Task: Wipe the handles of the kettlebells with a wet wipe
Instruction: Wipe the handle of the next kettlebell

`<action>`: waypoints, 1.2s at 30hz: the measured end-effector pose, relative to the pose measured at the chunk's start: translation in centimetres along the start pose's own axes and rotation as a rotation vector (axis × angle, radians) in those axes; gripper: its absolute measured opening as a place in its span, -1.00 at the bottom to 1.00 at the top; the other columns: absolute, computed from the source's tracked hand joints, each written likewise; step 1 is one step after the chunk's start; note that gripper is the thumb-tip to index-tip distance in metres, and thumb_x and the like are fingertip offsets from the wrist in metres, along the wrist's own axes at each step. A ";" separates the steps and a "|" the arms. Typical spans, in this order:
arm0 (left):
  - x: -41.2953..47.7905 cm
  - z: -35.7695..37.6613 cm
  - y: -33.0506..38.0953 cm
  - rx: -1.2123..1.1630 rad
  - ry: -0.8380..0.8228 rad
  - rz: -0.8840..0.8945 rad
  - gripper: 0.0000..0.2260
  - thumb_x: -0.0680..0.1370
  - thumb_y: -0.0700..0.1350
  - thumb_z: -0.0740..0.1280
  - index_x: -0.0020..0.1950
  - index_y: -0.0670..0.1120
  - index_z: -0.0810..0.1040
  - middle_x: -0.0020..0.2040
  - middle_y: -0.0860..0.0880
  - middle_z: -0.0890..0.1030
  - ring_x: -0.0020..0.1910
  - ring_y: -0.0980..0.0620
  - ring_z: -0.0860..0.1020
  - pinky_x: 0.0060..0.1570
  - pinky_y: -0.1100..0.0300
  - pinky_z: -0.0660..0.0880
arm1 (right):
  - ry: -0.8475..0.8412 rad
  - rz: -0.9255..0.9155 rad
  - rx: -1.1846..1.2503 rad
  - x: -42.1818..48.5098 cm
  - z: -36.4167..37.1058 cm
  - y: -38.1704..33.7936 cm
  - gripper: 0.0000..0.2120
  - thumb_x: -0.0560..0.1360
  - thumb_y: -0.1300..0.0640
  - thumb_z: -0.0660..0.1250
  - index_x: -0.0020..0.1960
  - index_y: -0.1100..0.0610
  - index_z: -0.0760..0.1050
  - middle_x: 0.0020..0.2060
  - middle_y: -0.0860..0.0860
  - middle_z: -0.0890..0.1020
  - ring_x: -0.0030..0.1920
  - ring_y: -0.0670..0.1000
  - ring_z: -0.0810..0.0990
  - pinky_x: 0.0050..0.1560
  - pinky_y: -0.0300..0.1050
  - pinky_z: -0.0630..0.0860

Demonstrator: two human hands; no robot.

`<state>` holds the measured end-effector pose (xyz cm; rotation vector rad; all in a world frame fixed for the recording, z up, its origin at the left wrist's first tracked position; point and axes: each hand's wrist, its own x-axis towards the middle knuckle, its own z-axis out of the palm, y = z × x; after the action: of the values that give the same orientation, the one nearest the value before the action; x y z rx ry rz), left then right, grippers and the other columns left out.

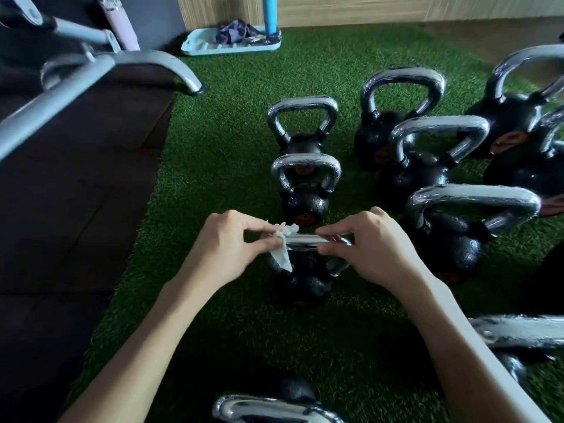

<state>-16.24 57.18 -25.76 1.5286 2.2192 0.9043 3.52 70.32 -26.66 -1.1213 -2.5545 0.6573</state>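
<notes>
Head view, and no writing reads clearly for us: the round orange labels (pixel 303 217) on the bells are too blurred. The kettlebell (pixel 300 285) under our hands is a black pebbled ball with a chrome handle (pixel 305 239). It stands on the green turf (pixel 232 132), nearest of the left column. Our left hand (pixel 225 242) pinches the white wet wipe (pixel 282 256), wrapped over the handle's left corner. Our right hand (pixel 370 248) pinches the top bar between thumb and fingers. We count ten kettlebells, several cut by the frame edge, one wipe, and one light-blue tray (pixel 195 45) far back holding one blue bottle (pixel 270 13).
</notes>
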 end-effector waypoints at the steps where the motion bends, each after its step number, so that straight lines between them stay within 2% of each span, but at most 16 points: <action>1: 0.0 0.0 -0.5 -0.034 -0.006 -0.008 -0.76 0.44 0.07 0.55 0.10 0.13 0.74 0.07 0.20 0.70 -0.21 0.57 0.52 -0.21 0.61 0.35 | 0.008 0.007 0.017 -0.3 -0.1 0.3 -0.69 0.40 -0.23 0.48 0.14 -0.31 0.62 -0.09 -0.18 0.68 0.01 -0.03 0.44 0.02 -0.04 0.44; 3: 0.2 0.3 -0.7 -0.076 -0.018 0.044 -0.76 0.44 0.09 0.54 0.11 0.18 0.73 0.01 0.31 0.68 0.01 0.54 0.53 -0.05 0.64 0.32 | 0.016 0.049 0.066 -1.2 -0.4 1.2 -0.71 0.40 -0.20 0.50 0.11 -0.30 0.64 -0.08 -0.21 0.70 0.00 -0.03 0.50 0.08 0.01 0.49; 5: 0.4 1.1 -0.2 -0.072 -0.052 0.135 -0.71 0.47 0.10 0.51 0.20 0.19 0.69 -0.01 0.35 0.66 0.06 0.52 0.53 0.02 0.63 0.32 | 0.040 0.081 0.097 -2.1 -0.7 2.2 -0.74 0.40 -0.15 0.52 0.09 -0.27 0.66 -0.08 -0.21 0.72 -0.01 -0.01 0.57 0.09 0.04 0.53; 8: 1.2 1.7 0.5 -0.004 -0.144 0.203 -0.65 0.51 0.16 0.43 0.30 0.22 0.62 0.10 0.28 0.64 0.13 0.37 0.53 0.16 0.49 0.38 | 0.074 0.089 0.027 -3.1 -0.9 2.6 -0.77 0.44 -0.12 0.50 0.09 -0.26 0.67 -0.11 -0.20 0.71 0.00 0.01 0.51 0.04 0.05 0.53; 12: 1.5 1.1 -1.6 -0.156 -0.248 0.059 -0.75 0.46 0.20 0.45 0.11 0.23 0.71 0.10 0.27 0.69 0.12 0.32 0.60 0.23 0.22 0.50 | 0.078 0.079 -0.011 -3.2 -0.5 2.3 -0.78 0.46 -0.16 0.45 0.11 -0.27 0.66 -0.15 -0.26 0.68 0.01 -0.02 0.45 0.08 0.05 0.48; 14: 0.9 1.3 -2.5 -0.293 -0.233 -0.013 -0.70 0.45 0.16 0.46 0.14 0.12 0.72 0.13 0.24 0.69 0.18 0.27 0.61 0.35 0.13 0.47 | 0.095 0.080 -0.004 -3.1 -0.1 1.9 -0.76 0.47 -0.16 0.45 0.14 -0.26 0.66 -0.26 -0.30 0.60 0.01 -0.01 0.45 0.07 0.04 0.47; 15: 0.6 1.6 -2.6 -0.322 -0.207 -0.019 -0.70 0.47 0.12 0.47 0.17 0.08 0.72 0.14 0.22 0.69 0.20 0.27 0.61 0.38 0.14 0.46 | 0.104 0.083 0.000 -3.1 0.1 1.8 -0.75 0.47 -0.15 0.45 0.15 -0.25 0.65 -0.25 -0.28 0.61 0.01 0.01 0.46 0.07 0.05 0.48; 18: -0.3 2.4 -2.4 -0.254 -0.059 0.090 -0.76 0.49 0.00 0.51 0.16 0.04 0.73 0.11 0.21 0.69 0.13 0.36 0.61 0.23 0.38 0.47 | 0.099 0.099 0.027 -2.8 0.2 1.6 -0.76 0.47 -0.12 0.46 0.14 -0.21 0.67 -0.09 -0.14 0.72 0.03 0.03 0.54 0.08 0.05 0.52; 20: -0.6 2.7 -2.5 -0.261 0.000 0.116 -0.76 0.49 -0.03 0.51 0.15 0.00 0.73 0.10 0.20 0.69 0.10 0.38 0.61 0.16 0.47 0.45 | 0.095 0.104 0.032 -2.5 0.3 1.5 -0.77 0.47 -0.11 0.47 0.13 -0.19 0.67 -0.09 -0.11 0.73 0.00 0.04 0.58 0.05 0.04 0.55; 24: -1.2 3.4 -4.8 -0.465 -0.010 -0.009 -0.73 0.50 -0.06 0.47 0.18 -0.07 0.70 0.15 0.10 0.69 0.20 0.20 0.63 0.29 0.25 0.51 | 0.102 0.113 0.018 -2.2 0.5 0.6 -0.75 0.47 -0.14 0.46 0.15 -0.19 0.67 -0.12 -0.08 0.73 0.00 0.07 0.58 -0.03 -0.01 0.55; 26: -1.8 4.0 -5.6 -0.478 0.009 -0.014 -0.73 0.51 -0.05 0.46 0.19 -0.08 0.69 0.17 0.07 0.69 0.22 0.15 0.63 0.30 0.17 0.53 | 0.086 0.128 0.029 -2.1 0.4 0.4 -0.75 0.47 -0.15 0.46 0.14 -0.20 0.67 -0.19 -0.07 0.71 -0.12 0.07 0.56 -0.19 -0.07 0.48; 31: -2.8 5.2 -5.2 -0.417 0.196 0.056 -0.76 0.48 -0.02 0.47 0.12 -0.04 0.72 0.06 0.12 0.73 0.11 0.24 0.66 0.11 0.34 0.55 | 0.050 0.164 0.051 -2.1 -0.1 0.3 -0.77 0.47 -0.14 0.47 0.12 -0.20 0.67 -0.15 -0.07 0.72 -0.41 -0.12 0.38 -0.38 -0.16 0.32; 33: -2.7 5.6 -5.3 -0.432 0.202 0.043 -0.77 0.49 -0.01 0.47 0.12 -0.01 0.71 0.06 0.11 0.73 0.11 0.23 0.66 0.12 0.28 0.58 | 0.050 0.177 0.044 -2.2 -0.2 0.1 -0.77 0.47 -0.13 0.47 0.12 -0.20 0.68 -0.12 -0.06 0.74 -0.44 -0.13 0.41 -0.37 -0.14 0.40; 36: -1.8 6.4 -6.0 -0.439 0.170 -0.021 -0.73 0.49 0.01 0.48 0.16 -0.03 0.71 0.09 0.09 0.72 0.13 0.20 0.66 0.18 0.14 0.60 | 0.068 0.224 0.020 -2.4 -0.2 -0.3 -0.77 0.47 -0.14 0.47 0.12 -0.18 0.68 -0.09 -0.06 0.74 -0.37 -0.06 0.54 -0.31 -0.12 0.50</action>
<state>-16.22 56.20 -34.66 1.2588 1.9589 1.4468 5.04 68.40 -26.46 -1.4111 -2.3816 0.6814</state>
